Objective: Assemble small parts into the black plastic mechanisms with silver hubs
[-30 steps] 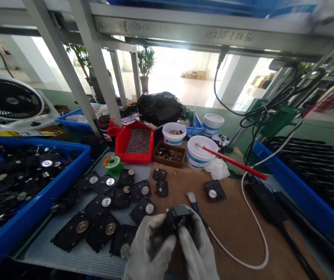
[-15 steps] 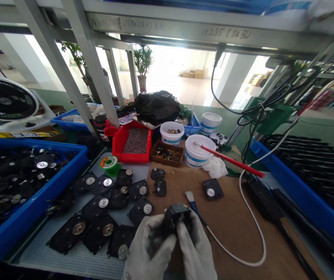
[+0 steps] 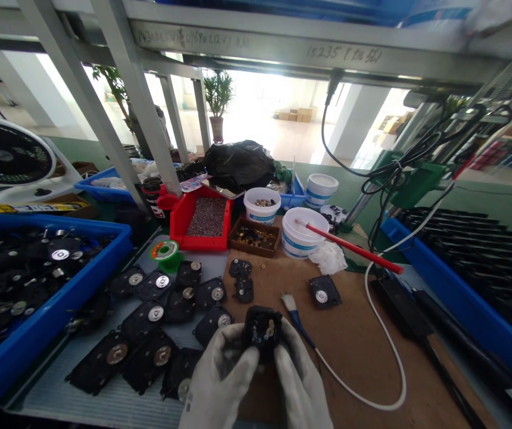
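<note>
Both my hands wear pale grey gloves and together hold one small black plastic part point(image 3: 262, 332) with brass bits on its face, low in the middle of the view. My left hand point(image 3: 220, 378) grips its left side and my right hand point(image 3: 298, 381) grips its right side. Just left of my hands, several flat black parts with silver discs point(image 3: 157, 313) lie in rows on a grey ribbed mat point(image 3: 104, 399). One more such part point(image 3: 322, 292) lies alone on the brown board point(image 3: 354, 339), beyond my right hand. A blue-handled brush point(image 3: 298, 316) lies beside my right hand.
A blue crate of black parts point(image 3: 23, 286) stands left, another blue crate point(image 3: 465, 298) right. Behind are a red bin point(image 3: 202, 220), a brown tray point(image 3: 256, 237), white tubs point(image 3: 300, 232), a red stick point(image 3: 354, 247), a green solder spool point(image 3: 165, 251), a white cable point(image 3: 385, 351) and a fan point(image 3: 9, 158).
The black part has been turned in my hands, so its face with the brass bits now points at me. The view has shifted slightly.
</note>
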Tool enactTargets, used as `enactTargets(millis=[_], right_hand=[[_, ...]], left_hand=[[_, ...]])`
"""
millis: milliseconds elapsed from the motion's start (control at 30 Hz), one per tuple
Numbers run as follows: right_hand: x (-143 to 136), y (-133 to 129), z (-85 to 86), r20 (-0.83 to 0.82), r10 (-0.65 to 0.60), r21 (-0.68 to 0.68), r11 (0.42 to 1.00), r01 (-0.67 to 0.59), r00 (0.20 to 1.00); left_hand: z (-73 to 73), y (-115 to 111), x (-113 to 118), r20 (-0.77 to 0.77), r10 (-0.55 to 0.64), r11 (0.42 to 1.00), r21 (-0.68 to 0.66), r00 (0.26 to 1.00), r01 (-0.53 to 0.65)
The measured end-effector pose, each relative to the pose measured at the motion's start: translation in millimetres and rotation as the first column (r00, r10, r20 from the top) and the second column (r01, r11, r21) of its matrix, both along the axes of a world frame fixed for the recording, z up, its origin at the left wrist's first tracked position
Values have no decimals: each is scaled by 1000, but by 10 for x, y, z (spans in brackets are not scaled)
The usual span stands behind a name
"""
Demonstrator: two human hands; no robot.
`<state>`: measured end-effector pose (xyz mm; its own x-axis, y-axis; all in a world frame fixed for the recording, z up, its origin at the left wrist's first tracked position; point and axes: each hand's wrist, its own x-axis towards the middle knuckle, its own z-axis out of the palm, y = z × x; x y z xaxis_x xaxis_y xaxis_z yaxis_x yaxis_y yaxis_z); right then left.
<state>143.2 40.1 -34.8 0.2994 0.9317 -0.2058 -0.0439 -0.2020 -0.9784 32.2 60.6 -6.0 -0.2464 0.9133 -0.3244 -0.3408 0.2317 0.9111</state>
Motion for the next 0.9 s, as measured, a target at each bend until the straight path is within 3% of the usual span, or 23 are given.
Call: enactTargets(millis=[333,467,567,733,900], right_hand=[[80,90,-127,-24,41,25,999,-40,999],[202,168,-176,36,154,147,976,-158,987],[300,225,-163,163,92,235,963,-129,982],[468,305,-177,281,151,234,947,-220,948],[468,295,-277,283,107,278,942,-188,953]], left_hand=[[-85,65,-52,-56,-53,997,56,997,56],[-123,82,-91,-96,-101,991,73,990,108],[-135,107,-163,-156,-150,983,80,976,164],[-39,200,-295,-282,-188,970,95,941,223],[66,337,-338,-368,-223,958,89,903,273]])
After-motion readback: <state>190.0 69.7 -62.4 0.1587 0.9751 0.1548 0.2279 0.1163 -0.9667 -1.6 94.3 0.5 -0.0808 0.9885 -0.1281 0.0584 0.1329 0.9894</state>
